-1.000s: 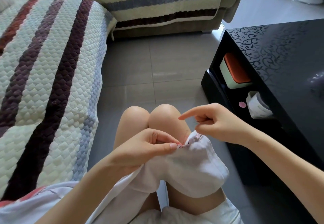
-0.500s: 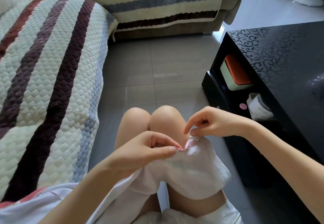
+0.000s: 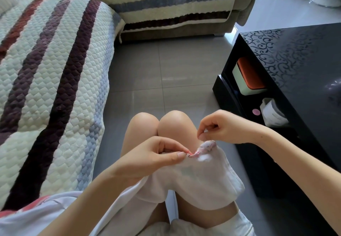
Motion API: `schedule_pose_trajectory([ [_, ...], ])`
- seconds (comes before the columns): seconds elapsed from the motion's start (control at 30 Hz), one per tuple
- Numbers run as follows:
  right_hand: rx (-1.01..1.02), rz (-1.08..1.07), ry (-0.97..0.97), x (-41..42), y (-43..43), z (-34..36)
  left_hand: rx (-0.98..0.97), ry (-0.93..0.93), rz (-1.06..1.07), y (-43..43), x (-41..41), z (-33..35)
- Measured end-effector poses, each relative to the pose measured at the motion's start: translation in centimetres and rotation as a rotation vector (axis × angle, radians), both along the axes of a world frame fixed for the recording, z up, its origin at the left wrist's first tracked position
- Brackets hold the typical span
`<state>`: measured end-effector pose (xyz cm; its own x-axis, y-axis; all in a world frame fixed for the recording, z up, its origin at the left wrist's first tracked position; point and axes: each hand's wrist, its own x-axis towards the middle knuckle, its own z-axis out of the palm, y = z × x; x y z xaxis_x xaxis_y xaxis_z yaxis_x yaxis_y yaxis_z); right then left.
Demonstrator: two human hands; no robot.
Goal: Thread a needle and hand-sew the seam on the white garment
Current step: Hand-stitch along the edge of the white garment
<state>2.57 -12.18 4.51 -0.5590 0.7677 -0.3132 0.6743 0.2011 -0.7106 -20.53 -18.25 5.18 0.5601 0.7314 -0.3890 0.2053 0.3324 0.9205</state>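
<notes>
The white garment (image 3: 203, 176) is draped over the person's bare knees (image 3: 158, 125), low in the middle of the view, with more of it trailing down towards the lower left. Its seam (image 3: 203, 148), edged in a small pink pattern, is bunched up at the top of the fold. The left end of that edge is pinched between the thumb and forefinger of the left hand (image 3: 153, 156), the other fingers being curled under. The right hand (image 3: 225, 126) is held just above the right end of the seam, its thumb and forefinger tips pressed together and pointing down; whatever lies between them is too fine to be made out.

No writing can be read: faint print is seen on a white packet (image 3: 275, 114), but it is too small to tell.

Grey tiled floor (image 3: 156, 73) is seen beyond the knees. To the right stands a glossy black table (image 3: 299, 65) with a scrolled pattern on its top, close beside the right forearm. In its open lower shelf (image 3: 227, 91) a pale box (image 3: 247, 77) with an orange lid is kept, and nearer the person the white packet, with a small pink disc (image 3: 256, 111) just to its left. To the left and across the top, a sofa is covered by a quilted cover (image 3: 48, 73) striped in cream, dark purple, red-brown and blue-grey.
</notes>
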Motion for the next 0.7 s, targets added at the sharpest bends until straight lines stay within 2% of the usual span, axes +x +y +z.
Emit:
schedule_pose_trajectory([
  [0.23, 0.317, -0.28, 0.14, 0.6, 3.4, 0.9, -0.021, 0.012, 0.053, 0.4, 0.2, 0.0],
  [0.37, 0.468, -0.475, 0.143, 0.3, 6.2, 1.3, -0.044, 0.006, 0.073, 0.4, 0.2, 0.0],
  [0.53, 0.576, -0.699, -0.009, -0.1, 9.4, 1.2, -0.057, -0.008, 0.083, 0.2, 0.2, 0.0],
  [0.7, 0.579, -0.831, -0.211, -0.4, 11.3, 0.2, -0.052, -0.003, 0.085, 0.0, 0.1, 0.2],
])
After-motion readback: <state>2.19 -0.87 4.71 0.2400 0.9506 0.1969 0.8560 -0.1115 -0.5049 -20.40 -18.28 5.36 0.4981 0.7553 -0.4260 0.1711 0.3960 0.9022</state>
